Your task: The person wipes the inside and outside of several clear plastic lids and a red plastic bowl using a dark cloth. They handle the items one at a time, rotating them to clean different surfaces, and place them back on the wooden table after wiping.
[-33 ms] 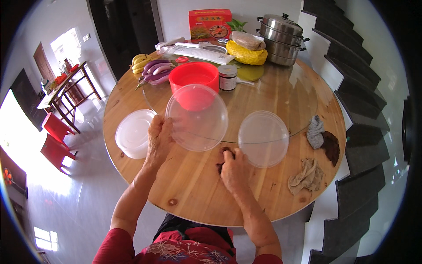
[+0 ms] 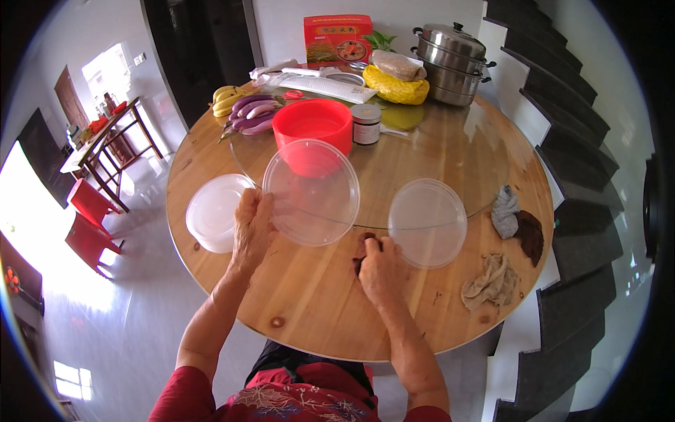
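Left hand: the left hand [image 2: 251, 228] grasps a clear round lid [image 2: 311, 192] by its left rim, fingers curled over the edge, and holds it raised and tilted above the table's near middle.
Right hand: the right hand [image 2: 380, 266] lies on the wood near the table's front edge, fingers bent over a small dark thing [image 2: 361, 250]; whether it is pinched or only pressed cannot be told.
Table: a round wooden table [image 2: 309, 309] with a glass turntable [image 2: 450, 151] over its middle.
Lid in hand: see-through; the red bowl shows through its upper part.
Second lid: another clear lid [image 2: 427, 221] lies flat just right of the right hand, its far part overlapping the turntable's near rim.
White lid: a white lid [image 2: 211, 211] lies at the left edge, partly behind the left hand.
Red bowl: a red bowl [image 2: 311, 126] stands on the turntable, behind the held lid.
Jar: a small jar [image 2: 365, 124] stands just right of the bowl.
Far edge: bananas [image 2: 226, 97] and aubergines [image 2: 252, 114] at the far left; a red box [image 2: 337, 39], a yellow bag [image 2: 403, 86] and a steel steamer [image 2: 451, 62] at the far right.
Right edge: a grey and brown cloth [image 2: 515, 221] and, nearer the front, a beige rag [image 2: 491, 281].
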`<state>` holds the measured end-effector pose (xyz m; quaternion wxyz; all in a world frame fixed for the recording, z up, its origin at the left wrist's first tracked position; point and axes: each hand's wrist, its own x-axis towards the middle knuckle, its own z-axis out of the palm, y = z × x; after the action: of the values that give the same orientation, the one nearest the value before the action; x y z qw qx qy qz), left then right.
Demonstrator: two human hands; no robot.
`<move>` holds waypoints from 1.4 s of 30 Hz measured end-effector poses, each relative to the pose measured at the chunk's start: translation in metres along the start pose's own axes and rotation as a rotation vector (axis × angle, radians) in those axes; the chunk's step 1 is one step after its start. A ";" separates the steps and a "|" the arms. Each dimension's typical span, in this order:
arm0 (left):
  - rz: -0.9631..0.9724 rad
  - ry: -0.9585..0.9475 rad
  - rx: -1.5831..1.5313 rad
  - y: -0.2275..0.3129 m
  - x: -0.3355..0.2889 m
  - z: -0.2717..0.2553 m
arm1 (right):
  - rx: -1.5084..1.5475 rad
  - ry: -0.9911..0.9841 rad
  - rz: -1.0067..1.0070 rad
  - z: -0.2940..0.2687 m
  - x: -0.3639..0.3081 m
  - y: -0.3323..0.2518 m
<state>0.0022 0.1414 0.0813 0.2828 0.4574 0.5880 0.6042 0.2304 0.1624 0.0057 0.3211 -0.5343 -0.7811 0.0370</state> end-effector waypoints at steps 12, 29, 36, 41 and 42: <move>-0.219 0.012 -0.199 -0.059 -0.085 -0.003 | 0.505 0.278 -0.104 -0.012 0.013 -0.012; -0.072 0.030 0.233 -0.068 -0.080 -0.004 | 0.429 -0.244 -0.584 0.031 -0.011 -0.078; -0.094 0.005 0.270 -0.055 -0.082 -0.002 | -0.013 0.035 -0.535 0.061 0.020 -0.069; -0.274 -0.021 0.062 -0.059 -0.086 -0.001 | -0.370 0.124 -0.517 0.041 0.018 -0.049; -0.276 -0.023 0.051 -0.056 -0.087 -0.002 | -0.400 0.062 -0.484 0.039 0.016 -0.042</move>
<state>0.0259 0.0723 0.0077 0.3584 0.3859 0.6573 0.5390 0.1711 0.1692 -0.0010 0.2325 -0.3863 -0.8673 -0.2112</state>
